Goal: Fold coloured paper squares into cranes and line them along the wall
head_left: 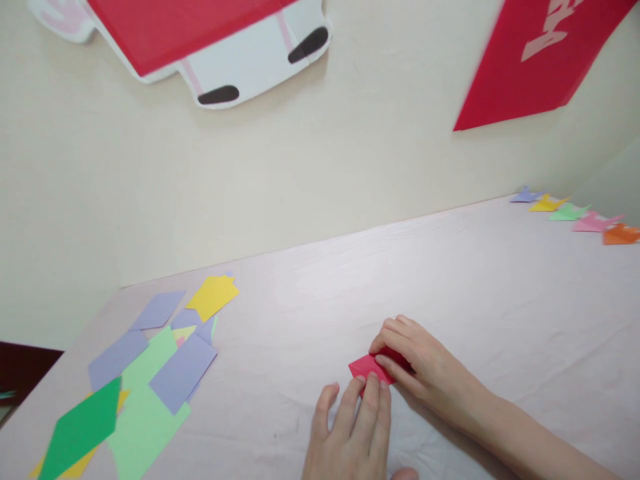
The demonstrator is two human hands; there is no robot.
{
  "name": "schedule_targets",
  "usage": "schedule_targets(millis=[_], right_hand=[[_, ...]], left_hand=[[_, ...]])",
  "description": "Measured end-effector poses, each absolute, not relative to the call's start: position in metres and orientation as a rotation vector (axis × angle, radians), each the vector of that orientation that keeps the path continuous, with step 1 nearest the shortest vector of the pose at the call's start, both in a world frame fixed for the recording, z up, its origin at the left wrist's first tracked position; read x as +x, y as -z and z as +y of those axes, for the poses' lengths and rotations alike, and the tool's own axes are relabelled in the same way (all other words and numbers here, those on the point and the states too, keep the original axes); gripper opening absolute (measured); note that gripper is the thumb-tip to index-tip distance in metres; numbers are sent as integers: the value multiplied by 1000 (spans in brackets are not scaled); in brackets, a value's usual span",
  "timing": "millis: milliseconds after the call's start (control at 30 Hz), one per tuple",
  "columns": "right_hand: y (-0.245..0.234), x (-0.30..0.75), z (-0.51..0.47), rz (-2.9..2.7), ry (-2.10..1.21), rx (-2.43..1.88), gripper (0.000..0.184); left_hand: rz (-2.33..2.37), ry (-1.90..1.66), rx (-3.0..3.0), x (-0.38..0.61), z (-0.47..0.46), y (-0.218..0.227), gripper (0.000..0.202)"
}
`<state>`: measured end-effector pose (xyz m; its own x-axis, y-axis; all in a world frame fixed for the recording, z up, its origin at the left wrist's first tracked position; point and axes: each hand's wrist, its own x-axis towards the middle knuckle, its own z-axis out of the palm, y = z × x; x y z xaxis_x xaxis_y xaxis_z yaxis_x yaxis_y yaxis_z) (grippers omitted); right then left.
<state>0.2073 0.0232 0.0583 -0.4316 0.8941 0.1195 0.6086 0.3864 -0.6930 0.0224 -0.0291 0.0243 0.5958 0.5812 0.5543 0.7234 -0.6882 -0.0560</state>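
A small folded red paper (367,366) lies on the pale tablecloth (450,280) near the front. My right hand (420,363) comes in from the right and its curled fingers pinch the paper's right part. My left hand (355,430) rests flat below it, fingers stretched, with the fingertips pressing on the paper's near edge.
A loose pile of coloured paper sheets (150,380), lilac, light green, dark green and yellow, lies at the left of the table. Several folded paper pieces (575,213) line the far right corner. Red hangings (535,60) and a white cutout (250,60) are on the wall.
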Motion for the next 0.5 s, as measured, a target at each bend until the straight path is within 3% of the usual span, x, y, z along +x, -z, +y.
schedule_targets(millis=[233,500], right_hand=[[-66,206,16,-2168,-787,-1344,12],[-70,207,12,-2167,-747,-1409,24]], left_hand=[[-1064,813,-2567,26,-27,-30,50],[-1061,745,-2599,24,-28,-29,51]])
